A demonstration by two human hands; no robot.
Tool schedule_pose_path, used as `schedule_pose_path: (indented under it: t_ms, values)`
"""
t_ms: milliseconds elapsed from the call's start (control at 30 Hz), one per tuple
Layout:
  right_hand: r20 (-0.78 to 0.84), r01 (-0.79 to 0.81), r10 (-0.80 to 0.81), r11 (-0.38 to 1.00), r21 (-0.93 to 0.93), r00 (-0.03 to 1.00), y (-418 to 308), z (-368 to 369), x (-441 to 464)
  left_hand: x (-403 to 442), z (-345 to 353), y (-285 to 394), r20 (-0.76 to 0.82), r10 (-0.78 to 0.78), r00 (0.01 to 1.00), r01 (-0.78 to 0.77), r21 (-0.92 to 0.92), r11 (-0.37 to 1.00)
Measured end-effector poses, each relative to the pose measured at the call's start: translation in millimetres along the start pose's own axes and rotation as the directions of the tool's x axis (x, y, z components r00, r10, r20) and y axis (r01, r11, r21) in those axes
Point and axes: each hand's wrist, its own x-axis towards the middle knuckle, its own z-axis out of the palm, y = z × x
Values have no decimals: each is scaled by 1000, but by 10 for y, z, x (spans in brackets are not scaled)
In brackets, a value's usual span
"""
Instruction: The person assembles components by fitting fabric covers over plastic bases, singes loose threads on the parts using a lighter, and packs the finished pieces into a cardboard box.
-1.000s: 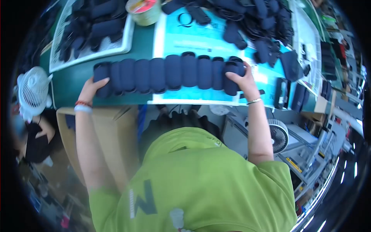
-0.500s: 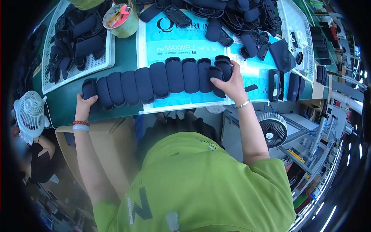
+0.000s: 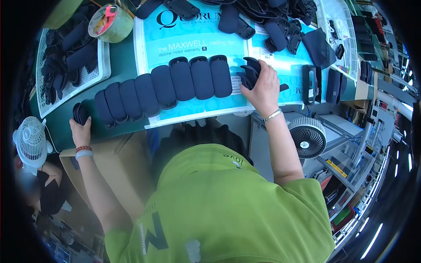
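Note:
A row of several dark navy padded pieces (image 3: 180, 83), rounded and with black rims, lies side by side along the front of the table. At the left end, slightly apart from the row, my left hand (image 3: 81, 133) grips one dark padded piece (image 3: 80, 114) between thumb and fingers, turned on edge. Past the row's right end, my right hand (image 3: 264, 90) is closed around a small stack of dark padded pieces (image 3: 250, 72), also tilted on edge. My palm and fingers partly hide that stack, and a gap separates it from the row.
White baskets of dark pieces stand at left (image 3: 105, 70) and right (image 3: 352, 44). A loose pile (image 3: 280, 30) lies at the back, beside a tape roll (image 3: 110, 24). Printed blue sheets (image 3: 193, 48) cover the green table. Fans (image 3: 30, 138) flank the table; a cardboard box (image 3: 114, 162) sits below.
My left hand has drawn the leftmost piece away from the row, left and down. The right hand's pieces have separated from the right end and tilted. The view has shifted slightly.

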Motion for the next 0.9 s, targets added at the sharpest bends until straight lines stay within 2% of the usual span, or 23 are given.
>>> schedule_pose_path:
  t_ms: [67, 267, 500, 767, 800, 867, 900]
  values:
    - [41, 24, -22, 999, -48, 999, -37, -17, 12, 64, -7, -19, 45, 14, 999, -14, 13, 1000]
    - [107, 7, 2, 997, -83, 994, -79, -34, 60, 111, 114, -156, -44, 105, 994, -104, 14, 994]
    - [91, 13, -5, 996, -93, 996, -70, -33, 89, 153, 168, -258, -46, 115, 992, -115, 21, 993]
    - [165, 2, 13, 996, -92, 986, -44, -35, 153, 126, 104, -166, -33, 85, 996, -84, 42, 996]
    - [181, -1, 17, 996, -92, 983, -37, -57, 184, 160, 60, -190, 75, 57, 996, -51, -78, 996]
    - [286, -174, 129, 975, 141, 950, 50, -162, 319, 252, -131, -203, 291, 43, 956, 48, -300, 953]
    - [343, -266, 173, 932, 247, 923, 136, -203, 401, 207, -198, -150, 318, 27, 948, 151, -522, 839]
